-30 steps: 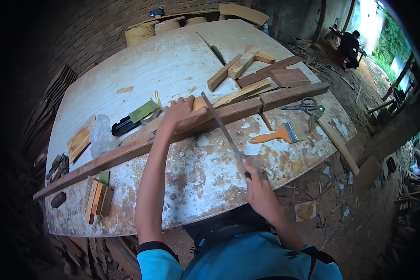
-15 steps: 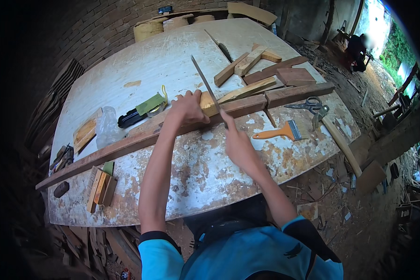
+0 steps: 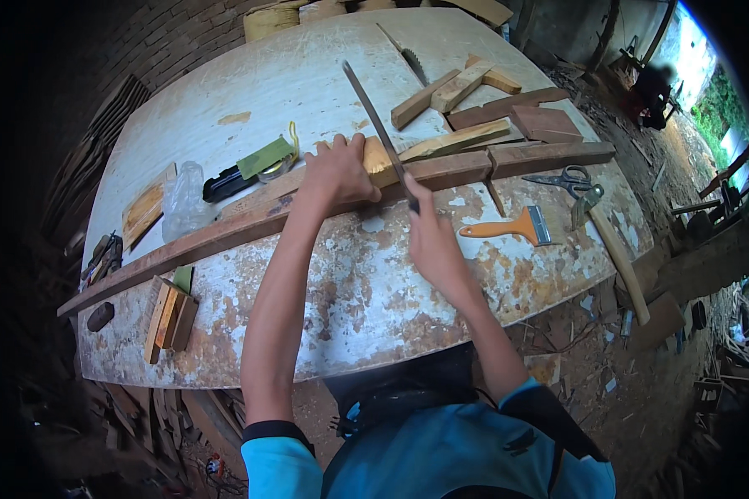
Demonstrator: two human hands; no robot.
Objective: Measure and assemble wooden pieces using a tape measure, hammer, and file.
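Observation:
My left hand (image 3: 341,170) is closed over a short yellowish wood block (image 3: 378,160), pressing it against a long brown wooden beam (image 3: 225,235) that crosses the table. My right hand (image 3: 431,241) grips the near end of a long, narrow dark blade (image 3: 370,108). Whether it is a hand saw or a file I cannot tell. The blade slants away to the far left and lies at the block's right end, close beside my left fingers. My left hand hides part of the block and beam.
On the worn table (image 3: 341,316) lie an orange-handled scraper (image 3: 508,228), scissors (image 3: 567,180), a hammer (image 3: 616,258), wood offcuts (image 3: 462,87) and a plastic bag (image 3: 185,200). A circular saw blade (image 3: 413,63) sticks up through the tabletop. Farther back, a person (image 3: 651,91) sits at the right.
The view has shifted slightly, so the table sits a little higher. The dark blade has drawn slightly toward me across the block; my left hand keeps its hold.

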